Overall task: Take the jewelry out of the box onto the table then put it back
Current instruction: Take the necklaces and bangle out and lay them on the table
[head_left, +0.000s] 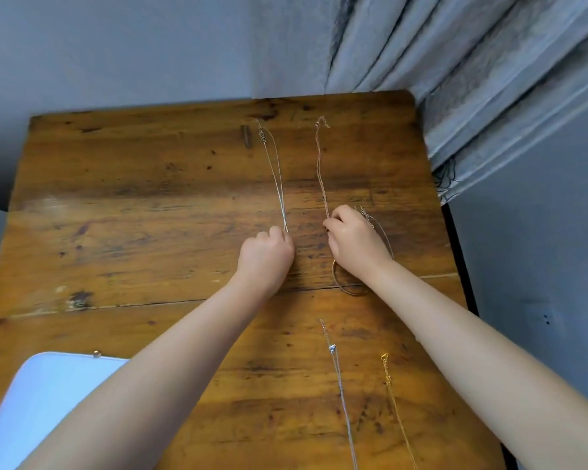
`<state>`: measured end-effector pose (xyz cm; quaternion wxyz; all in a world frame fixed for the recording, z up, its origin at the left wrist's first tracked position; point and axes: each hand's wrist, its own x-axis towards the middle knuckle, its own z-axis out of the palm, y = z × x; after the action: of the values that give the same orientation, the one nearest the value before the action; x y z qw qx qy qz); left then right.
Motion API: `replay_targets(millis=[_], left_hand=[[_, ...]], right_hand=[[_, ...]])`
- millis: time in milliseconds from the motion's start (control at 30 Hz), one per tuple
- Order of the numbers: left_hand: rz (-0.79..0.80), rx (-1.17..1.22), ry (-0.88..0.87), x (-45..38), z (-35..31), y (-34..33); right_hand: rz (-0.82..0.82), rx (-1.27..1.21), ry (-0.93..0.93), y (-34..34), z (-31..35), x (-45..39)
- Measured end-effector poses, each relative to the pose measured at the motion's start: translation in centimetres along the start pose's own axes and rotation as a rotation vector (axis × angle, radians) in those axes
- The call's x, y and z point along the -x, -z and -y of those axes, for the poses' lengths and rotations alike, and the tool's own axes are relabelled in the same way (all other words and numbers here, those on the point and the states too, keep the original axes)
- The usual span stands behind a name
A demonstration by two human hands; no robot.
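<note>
Two thin chains lie stretched away from me on the wooden table (133, 205). My left hand (267, 254) is closed on the near end of the silver necklace (275, 171). My right hand (355, 242) pinches the near end of the rose-gold necklace (320, 164). A bangle (345, 288) and another silver chain (374, 222) lie partly hidden under my right hand and wrist. Nearer to me lie a silver necklace with a small pendant (340, 385) and a gold chain (392, 395). The white jewelry box (45, 395) sits shut at the near left.
A grey wall stands behind the table and grey curtains (472, 72) hang at the back right. A small dark wooden piece (246, 136) lies near the far edge. The table's right edge runs close to the gold chain.
</note>
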<state>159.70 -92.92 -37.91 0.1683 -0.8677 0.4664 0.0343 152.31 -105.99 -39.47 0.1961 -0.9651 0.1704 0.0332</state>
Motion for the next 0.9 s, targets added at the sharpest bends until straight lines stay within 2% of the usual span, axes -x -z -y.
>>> replay_targets(millis=[67,200,333,467,700,800,900], left_hand=[[-0.001,0.019,0.014,0.6,-0.7,-0.1],[0.106,0.176,0.112,1.9,-2.1,-1.3],[0.096,0.291,0.204,5.6,-4.0,-1.4],[-0.004,0.511,0.28,11.8,-7.3,-2.4],[0.04,0.64,0.369,23.0,-14.4,-4.7],[0.092,0.633,0.364,26.1,-15.9,-6.0],[0.079,0.629,0.365,27.0,-16.0,-6.8]], right_hand=[[0.005,-0.017,0.022,0.3,-0.3,0.8],[0.024,-0.053,0.037,1.3,-0.9,2.8],[-0.054,-0.149,0.031,2.9,-1.9,7.0],[-0.123,-0.18,-0.021,2.6,-3.4,15.0],[0.059,-0.043,-0.14,-2.9,-4.0,29.1],[0.147,0.031,-0.168,-4.5,-4.3,32.0],[0.128,0.083,-0.164,-5.0,-4.6,32.4]])
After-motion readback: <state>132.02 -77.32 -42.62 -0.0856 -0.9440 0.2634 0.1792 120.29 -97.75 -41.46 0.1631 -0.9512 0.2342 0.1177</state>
